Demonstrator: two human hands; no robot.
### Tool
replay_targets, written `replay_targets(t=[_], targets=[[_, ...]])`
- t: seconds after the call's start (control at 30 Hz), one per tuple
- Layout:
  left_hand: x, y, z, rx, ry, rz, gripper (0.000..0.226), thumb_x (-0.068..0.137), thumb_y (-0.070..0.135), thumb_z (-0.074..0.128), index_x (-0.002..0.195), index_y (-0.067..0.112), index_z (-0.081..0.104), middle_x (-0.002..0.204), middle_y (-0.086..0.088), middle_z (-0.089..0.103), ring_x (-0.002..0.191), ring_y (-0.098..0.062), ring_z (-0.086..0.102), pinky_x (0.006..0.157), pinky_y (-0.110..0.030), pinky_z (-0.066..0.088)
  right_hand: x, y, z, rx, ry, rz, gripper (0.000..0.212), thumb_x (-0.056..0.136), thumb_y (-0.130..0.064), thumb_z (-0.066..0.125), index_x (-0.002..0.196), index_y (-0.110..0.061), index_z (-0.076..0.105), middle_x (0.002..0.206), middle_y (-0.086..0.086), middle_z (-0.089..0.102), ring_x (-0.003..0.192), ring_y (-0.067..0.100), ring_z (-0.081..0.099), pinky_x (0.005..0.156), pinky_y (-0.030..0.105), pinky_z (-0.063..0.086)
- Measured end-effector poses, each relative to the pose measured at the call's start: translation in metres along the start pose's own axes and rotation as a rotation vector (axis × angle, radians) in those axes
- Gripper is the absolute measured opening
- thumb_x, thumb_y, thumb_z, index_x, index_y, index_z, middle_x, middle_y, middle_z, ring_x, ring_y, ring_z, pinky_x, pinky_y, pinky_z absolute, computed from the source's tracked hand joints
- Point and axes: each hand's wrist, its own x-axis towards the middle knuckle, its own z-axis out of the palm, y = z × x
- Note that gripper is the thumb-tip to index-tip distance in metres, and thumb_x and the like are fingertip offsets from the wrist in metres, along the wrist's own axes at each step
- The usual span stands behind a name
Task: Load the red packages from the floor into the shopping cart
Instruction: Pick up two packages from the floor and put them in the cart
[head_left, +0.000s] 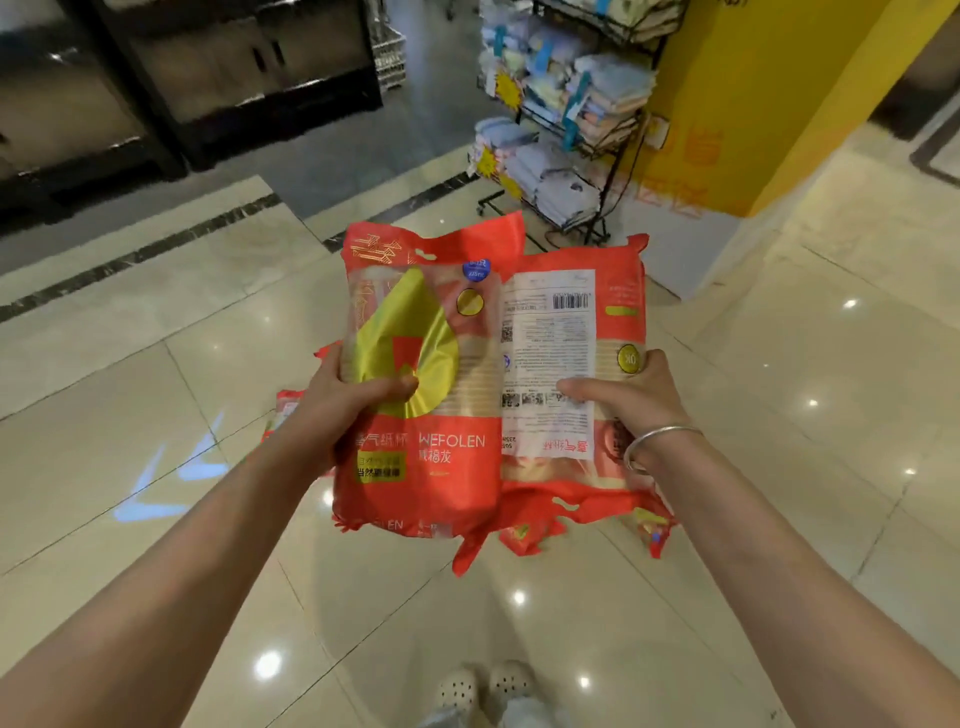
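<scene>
Left hand (345, 402) grips a red WEFOLEN package (421, 384); right hand (631, 397) grips a second, barcode-side package (576, 364). Behind stand a towel rack (566, 119) and a yellow pillar (753, 104).

"WEFOLEN" on left red package (415, 374)

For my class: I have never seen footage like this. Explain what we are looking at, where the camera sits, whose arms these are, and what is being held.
This is one picture from a camera worn on a person's head, looking forward and down, so the arms are the wearer's own. The left hand grips a red package showing its front. The right hand, with a bracelet on the wrist, grips a second red package showing its barcode side. Another red package lies on the tiled floor behind the left hand. A display rack stands beyond. No shopping cart is visible.
</scene>
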Motion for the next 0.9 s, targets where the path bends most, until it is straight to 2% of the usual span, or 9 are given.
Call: replay_targets(t=[0.13, 0.2, 0.27, 0.33, 0.4, 0.5, 0.6, 0.77, 0.9], targets=[[-0.035, 0.002, -0.029, -0.140, 0.171, 0.022, 0.102, 0.037, 0.026, 0.091, 0.129, 0.015, 0.047, 0.114, -0.018, 0.068, 0.089, -0.035, 0.072, 0.068, -0.045, 0.059, 0.003, -0.030, 0.033, -0.087, -0.168, -0.058, 0.091, 0.041, -0.010, 0.095, 0.118, -0.006, 0.046, 0.108, 0.009, 0.071, 0.094, 0.026, 0.072, 0.085, 0.048, 0.058], [-0.057, 0.001, -0.043, -0.209, 0.264, 0.046, 0.093, 0.037, 0.021, 0.090, 0.121, 0.019, 0.050, 0.111, -0.015, 0.069, 0.084, -0.031, 0.073, 0.065, -0.044, 0.059, -0.002, -0.044, 0.055, -0.131, -0.252, -0.090, 0.088, 0.042, -0.010, 0.095, 0.115, -0.008, 0.046, 0.108, 0.010, 0.070, 0.093, 0.026, 0.071, 0.083, 0.046, 0.058], [-0.083, 0.000, -0.058, -0.251, 0.360, 0.065, 0.088, 0.037, 0.021, 0.089, 0.117, 0.021, 0.051, 0.107, -0.011, 0.070, 0.076, -0.024, 0.074, 0.060, -0.039, 0.060, -0.012, -0.055, 0.081, -0.155, -0.346, -0.112, 0.071, 0.052, 0.001, 0.091, 0.111, -0.004, 0.050, 0.101, 0.013, 0.070, 0.079, 0.017, 0.073, 0.070, 0.032, 0.061], [-0.112, -0.004, -0.077, -0.283, 0.452, 0.092, 0.092, 0.041, 0.019, 0.088, 0.123, 0.017, 0.049, 0.110, -0.011, 0.069, 0.074, -0.021, 0.074, 0.057, -0.035, 0.059, -0.026, -0.062, 0.109, -0.178, -0.433, -0.149, 0.055, 0.060, 0.009, 0.086, 0.101, -0.002, 0.052, 0.089, 0.010, 0.069, 0.058, 0.003, 0.069, 0.052, 0.018, 0.055], [-0.145, -0.009, -0.098, -0.307, 0.546, 0.120, 0.088, 0.047, 0.016, 0.086, 0.126, 0.017, 0.047, 0.112, -0.010, 0.068, 0.075, -0.018, 0.073, 0.056, -0.033, 0.059, -0.041, -0.063, 0.140, -0.203, -0.509, -0.194, 0.066, 0.057, 0.002, 0.089, 0.108, -0.005, 0.048, 0.096, 0.009, 0.068, 0.067, 0.007, 0.070, 0.057, 0.021, 0.056], [-0.202, -0.024, -0.130, -0.344, 0.671, 0.134, 0.100, 0.038, 0.025, 0.088, 0.128, 0.019, 0.047, 0.113, -0.009, 0.068, 0.082, -0.021, 0.074, 0.060, -0.036, 0.059, -0.077, -0.058, 0.189, -0.242, -0.680, -0.191, 0.078, 0.054, -0.004, 0.093, 0.115, -0.007, 0.044, 0.103, 0.009, 0.067, 0.082, 0.017, 0.070, 0.069, 0.030, 0.058], [-0.266, -0.044, -0.157, -0.390, 0.805, 0.155, 0.100, 0.034, 0.027, 0.087, 0.125, 0.019, 0.048, 0.111, -0.009, 0.069, 0.079, -0.021, 0.073, 0.058, -0.035, 0.059, -0.129, -0.049, 0.235, -0.291, -0.811, -0.200, 0.098, 0.036, -0.023, 0.100, 0.117, -0.010, 0.046, 0.102, 0.009, 0.072, 0.089, 0.027, 0.072, 0.079, 0.043, 0.060], [-0.383, -0.084, -0.197, -0.458, 1.021, 0.183, 0.070, 0.045, 0.018, 0.086, 0.103, 0.030, 0.049, 0.108, -0.007, 0.067, 0.080, -0.021, 0.072, 0.059, -0.036, 0.059, -0.234, -0.021, 0.304, -0.307, -1.077, -0.190, 0.097, 0.040, -0.008, 0.096, 0.122, 0.001, 0.045, 0.105, 0.015, 0.071, 0.086, 0.028, 0.074, 0.072, 0.044, 0.062], [-0.483, -0.119, -0.224, -0.472, 1.174, 0.211, 0.083, 0.033, 0.027, 0.088, 0.107, 0.028, 0.049, 0.105, -0.008, 0.068, 0.076, -0.022, 0.073, 0.058, -0.037, 0.058, -0.328, 0.009, 0.353, -0.322, -1.259, -0.212, 0.111, 0.029, -0.017, 0.099, 0.126, 0.001, 0.047, 0.107, 0.013, 0.071, 0.089, 0.028, 0.074, 0.075, 0.046, 0.061]])
